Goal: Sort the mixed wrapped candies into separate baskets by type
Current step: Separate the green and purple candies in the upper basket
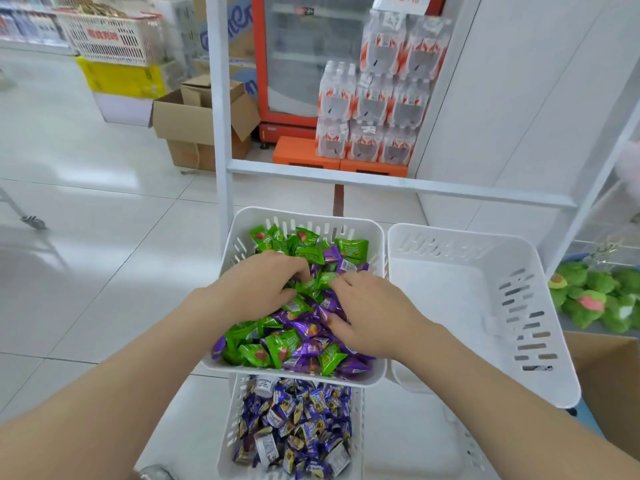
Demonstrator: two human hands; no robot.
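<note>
A white slotted basket [242, 233] in the middle holds a mixed heap of green wrapped candies [284, 344] and purple wrapped candies [310, 329]. Both hands are in this heap. My left hand [256, 289] has its fingers curled down into green candies near the middle. My right hand [367, 310] pinches a green candy [325, 279] with its fingertips while its thumb lies on purple ones. To the right stands a second white basket [450, 292] with nothing in it. Below, a third white basket [230, 427] is full of dark blue wrapped candies [301, 420].
A white shelf frame [221, 133] rises behind the baskets. Stacked bottle packs [377, 98], a red fridge and cardboard boxes [194, 123] stand on the tiled floor beyond. Green plush toys [595, 296] lie at the right, above a cardboard box corner [609, 382].
</note>
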